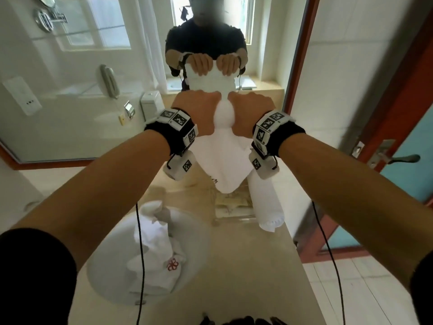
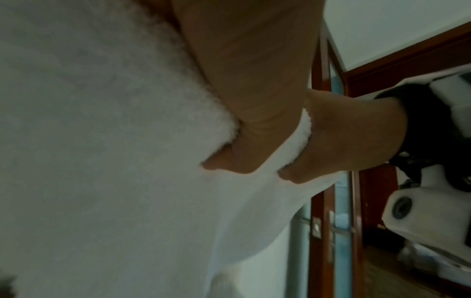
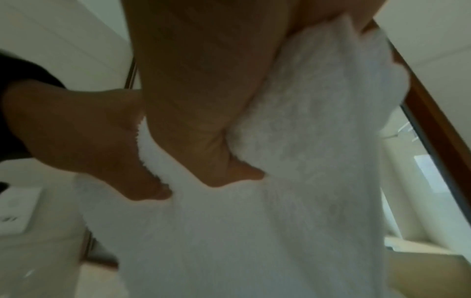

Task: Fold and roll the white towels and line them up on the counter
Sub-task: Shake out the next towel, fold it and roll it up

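One rolled towel already lies on the counter at centre right, several crumpled towels wait in the sink at lower left, and the left hand and right hand each grip the hanging towel at mid-frame.

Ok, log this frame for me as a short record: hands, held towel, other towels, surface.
left hand: grips top edge of held towel
right hand: grips same edge, close beside the left
held towel: raised in the air, hanging down, not rolled
rolled towel: lying on counter, right side
loose towels: heaped in sink
mirror: behind counter, reflects both hands on the towel
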`<action>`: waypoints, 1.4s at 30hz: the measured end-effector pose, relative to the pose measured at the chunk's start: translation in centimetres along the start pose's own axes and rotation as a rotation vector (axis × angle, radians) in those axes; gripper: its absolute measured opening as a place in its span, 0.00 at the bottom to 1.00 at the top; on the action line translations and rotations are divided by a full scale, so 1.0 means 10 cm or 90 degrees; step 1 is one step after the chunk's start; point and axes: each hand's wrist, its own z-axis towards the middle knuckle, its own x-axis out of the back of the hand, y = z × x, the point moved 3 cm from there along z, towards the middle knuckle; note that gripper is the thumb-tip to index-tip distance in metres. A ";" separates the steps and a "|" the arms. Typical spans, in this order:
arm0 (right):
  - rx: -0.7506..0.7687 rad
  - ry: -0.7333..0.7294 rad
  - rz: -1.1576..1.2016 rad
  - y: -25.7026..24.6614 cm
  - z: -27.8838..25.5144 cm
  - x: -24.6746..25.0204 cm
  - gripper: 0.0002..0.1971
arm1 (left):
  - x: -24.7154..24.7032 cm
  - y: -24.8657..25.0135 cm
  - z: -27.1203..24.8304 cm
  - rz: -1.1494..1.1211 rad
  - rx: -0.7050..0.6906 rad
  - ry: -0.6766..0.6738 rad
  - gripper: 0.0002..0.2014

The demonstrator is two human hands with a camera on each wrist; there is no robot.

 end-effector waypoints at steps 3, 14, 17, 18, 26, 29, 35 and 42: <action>0.020 -0.103 0.002 -0.07 -0.45 -0.45 0.21 | -0.55 0.22 -0.39 -0.063 -0.023 -0.104 0.23; 0.064 -0.469 0.040 -0.48 -2.33 -2.22 0.25 | -2.36 1.17 -2.35 -0.230 -0.047 -0.451 0.28; 0.078 -0.523 0.041 -0.58 -2.68 -2.50 0.26 | -2.62 1.33 -2.74 -0.260 -0.028 -0.515 0.30; 0.082 -0.533 0.044 -0.61 -2.76 -2.56 0.26 | -2.69 1.35 -2.84 -0.270 -0.014 -0.531 0.31; 0.074 -0.593 0.096 -0.74 -3.19 -2.97 0.29 | -2.96 1.53 -3.27 -0.200 -0.029 -0.561 0.27; 0.062 -0.604 0.115 -0.73 -3.23 -3.05 0.29 | -2.96 1.58 -3.31 -0.182 -0.033 -0.531 0.25; 0.058 -0.602 0.141 -0.77 -3.16 -3.13 0.30 | -2.99 1.51 -3.29 -0.156 -0.016 -0.518 0.22; 0.054 -0.502 0.101 -0.90 -3.00 -3.16 0.25 | -3.05 1.33 -3.20 -0.116 -0.008 -0.500 0.21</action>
